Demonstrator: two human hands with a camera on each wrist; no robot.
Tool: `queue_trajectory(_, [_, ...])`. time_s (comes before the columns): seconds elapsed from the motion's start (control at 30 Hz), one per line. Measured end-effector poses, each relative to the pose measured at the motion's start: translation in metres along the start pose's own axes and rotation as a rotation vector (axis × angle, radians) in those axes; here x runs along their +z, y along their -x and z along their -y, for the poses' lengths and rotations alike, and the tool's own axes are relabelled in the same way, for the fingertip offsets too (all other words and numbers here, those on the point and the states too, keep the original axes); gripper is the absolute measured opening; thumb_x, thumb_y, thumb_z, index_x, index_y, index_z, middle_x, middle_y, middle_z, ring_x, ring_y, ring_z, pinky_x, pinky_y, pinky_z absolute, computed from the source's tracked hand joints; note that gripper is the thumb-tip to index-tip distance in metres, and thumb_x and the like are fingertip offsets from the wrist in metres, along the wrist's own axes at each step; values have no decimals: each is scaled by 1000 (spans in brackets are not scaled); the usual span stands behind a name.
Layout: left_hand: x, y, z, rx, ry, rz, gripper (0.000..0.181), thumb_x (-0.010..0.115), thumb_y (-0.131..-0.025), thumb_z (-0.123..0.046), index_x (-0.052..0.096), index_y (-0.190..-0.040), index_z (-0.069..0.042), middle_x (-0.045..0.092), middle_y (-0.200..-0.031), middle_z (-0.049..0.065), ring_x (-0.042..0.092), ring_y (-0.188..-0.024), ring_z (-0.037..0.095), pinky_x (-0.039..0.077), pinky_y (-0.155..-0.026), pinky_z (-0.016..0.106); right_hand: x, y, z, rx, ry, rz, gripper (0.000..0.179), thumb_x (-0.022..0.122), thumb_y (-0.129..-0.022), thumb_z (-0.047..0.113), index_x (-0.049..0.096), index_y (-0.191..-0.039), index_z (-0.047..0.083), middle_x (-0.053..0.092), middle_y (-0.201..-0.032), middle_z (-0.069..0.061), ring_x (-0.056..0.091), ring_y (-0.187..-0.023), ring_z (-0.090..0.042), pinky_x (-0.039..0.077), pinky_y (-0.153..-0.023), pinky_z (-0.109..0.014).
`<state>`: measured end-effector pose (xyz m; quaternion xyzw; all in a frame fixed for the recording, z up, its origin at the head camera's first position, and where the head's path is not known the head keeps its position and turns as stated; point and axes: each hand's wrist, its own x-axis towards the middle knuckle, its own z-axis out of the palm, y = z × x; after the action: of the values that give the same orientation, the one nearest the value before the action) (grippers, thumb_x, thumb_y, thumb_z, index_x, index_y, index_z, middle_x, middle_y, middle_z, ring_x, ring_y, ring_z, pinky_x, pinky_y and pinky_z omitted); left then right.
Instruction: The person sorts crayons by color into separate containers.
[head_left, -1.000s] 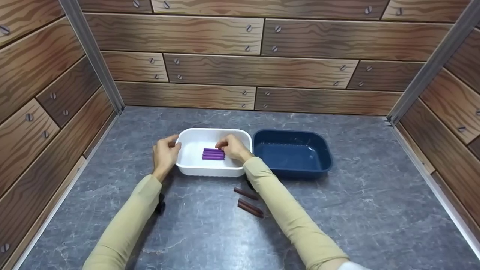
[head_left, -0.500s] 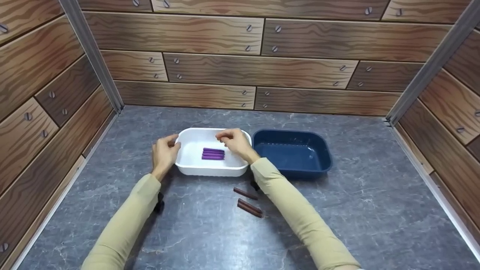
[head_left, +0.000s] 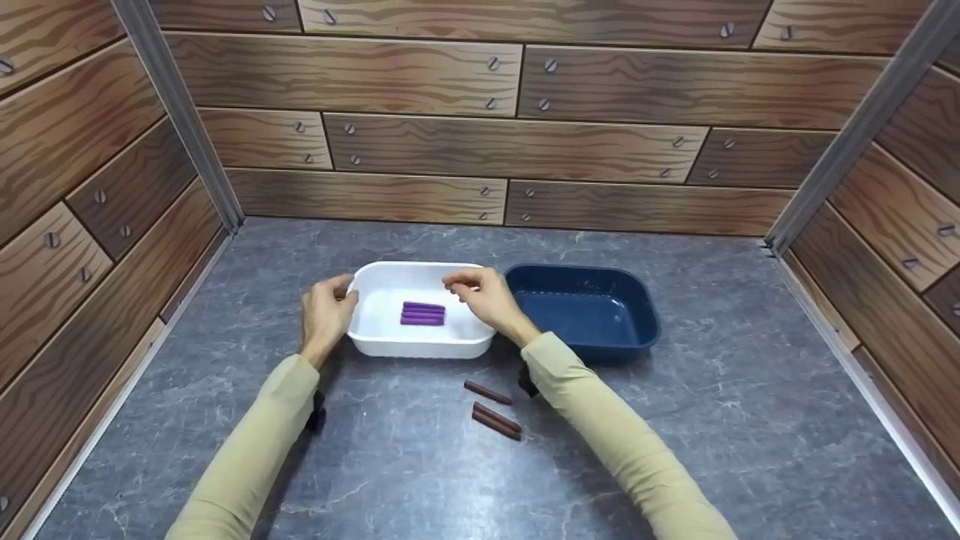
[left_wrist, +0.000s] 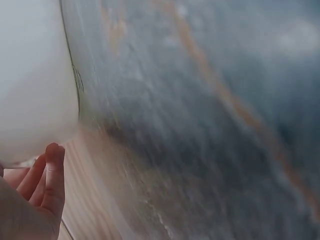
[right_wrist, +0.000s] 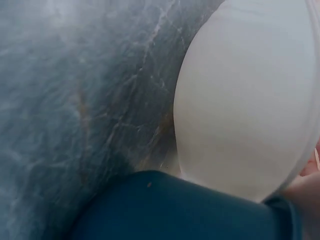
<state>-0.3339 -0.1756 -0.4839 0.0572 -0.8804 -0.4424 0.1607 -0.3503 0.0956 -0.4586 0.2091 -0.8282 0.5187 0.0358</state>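
Note:
My left hand [head_left: 324, 319] is at the left end of a white tub [head_left: 420, 349], its thumb over the rim and its fingers against the outer wall. Several purple sticks [head_left: 422, 313], perhaps crayons or chalk, lie side by side on the tub's floor. Over the tub's right side hovers my right hand [head_left: 491, 304], fingers loosely bent, with nothing visible in them. In the right wrist view only a bit of that hand shows beyond the white wall.
A dark blue tub [head_left: 585, 319] stands against the white one's right side. In front on the grey marbled table [head_left: 390, 465] lie a single brown stick [head_left: 487, 392] and a pair of brown sticks [head_left: 496, 421]. Wood-patterned walls [head_left: 420, 142] enclose the back and sides.
My right hand has lifted off the purple sticks and drawn back to the right, over the tub's right rim. My left hand has stayed on the white tub; the sticks lie as before.

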Motion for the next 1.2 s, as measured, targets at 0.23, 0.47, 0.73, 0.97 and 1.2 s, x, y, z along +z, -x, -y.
queue_trajectory(0.23, [-2,2,1,-16,15,21,36,62,-93,-16,65,-127,-5,72,-107,19,70,-98,29,56,-83,43,-15,19,0,-30,52,-67,19,61,-94,3,75,-106,1,75,-103,-12,70,-96,-28,57,-83,-31])
queue_trajectory(0.47, [2,-1,-4,17,16,10,36,62,-93,-17,66,-124,0,70,-114,19,67,-105,31,52,-91,43,-45,39,-4,4,61,-146,18,65,-92,8,76,-107,6,75,-104,-9,69,-96,-19,54,-85,-31])
queue_trajectory(0.73, [-1,0,-10,51,14,-18,36,62,-93,-17,65,-124,2,68,-121,20,63,-115,35,50,-98,46,-71,60,-19,48,47,-191,18,65,-93,8,76,-107,7,74,-107,-8,68,-100,-18,53,-88,-27])
queue_trajectory(0.97, [2,7,-21,51,91,-89,30,65,-91,-17,70,-117,-2,71,-117,16,67,-105,31,51,-90,44,-99,74,-25,92,41,-251,19,66,-93,9,75,-109,6,74,-110,-10,66,-102,-17,49,-83,-16])
queue_trajectory(1.2, [8,21,-40,138,176,-133,24,67,-90,-14,73,-109,-2,74,-107,14,68,-103,27,52,-89,38,-136,88,-31,111,105,-362,19,65,-94,10,74,-110,6,73,-110,-13,64,-93,-5,47,-79,-12])
